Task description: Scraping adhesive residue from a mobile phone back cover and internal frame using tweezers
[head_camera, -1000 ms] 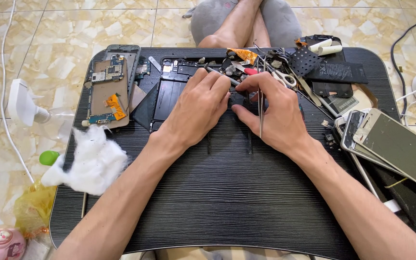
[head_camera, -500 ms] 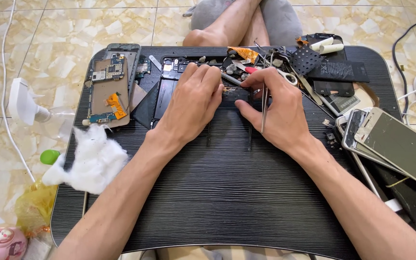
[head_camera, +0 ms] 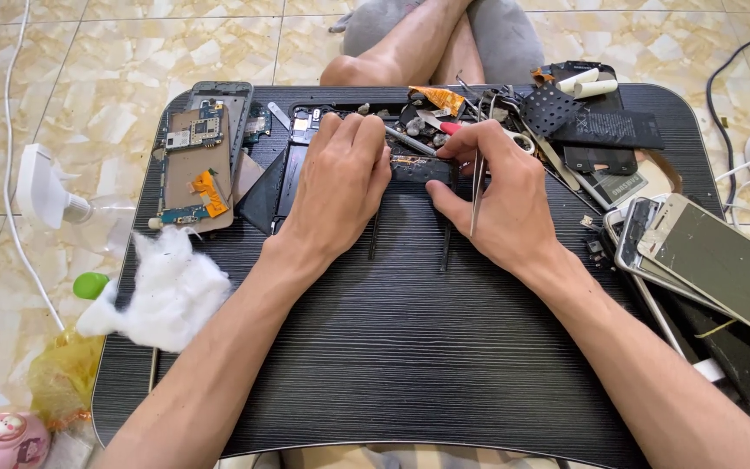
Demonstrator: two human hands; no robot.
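I'm watching both hands working at the far middle of the black ridged lap table [head_camera: 392, 347]. The left hand [head_camera: 340, 187] is lying palm down, fingers flat and pressing on a dark opened phone body [head_camera: 423, 169], pinning it rather than gripping it. The right hand [head_camera: 501, 204] is curling around metal tweezers [head_camera: 476, 195]: they're running down between the fingers and across the palm, tips pointing toward me, so they're parked, not in use. That thumb and forefinger are pinching together at the phone's right edge beside a red-handled tool [head_camera: 444, 127]; what the pinch has, if anything, I cannot tell, too small.

Step, as I'm judging it: mid-teardown or refit of that phone, fingertip work on a small part inside the frame while the other hand is steadying it.

Next move, I'm guessing, is calling for a fine lift or seating at that edge, keeping the left palm down so the body isn't sliding, maybe swinging the tweezers round to the tips.

Around it: a bare circuit-board phone back [head_camera: 197, 169] at the left, white cotton wad [head_camera: 171, 287] near the left forearm, cracked phones [head_camera: 722, 260] stacked at the right, loose parts and black battery pieces [head_camera: 609, 130] along the far rim.
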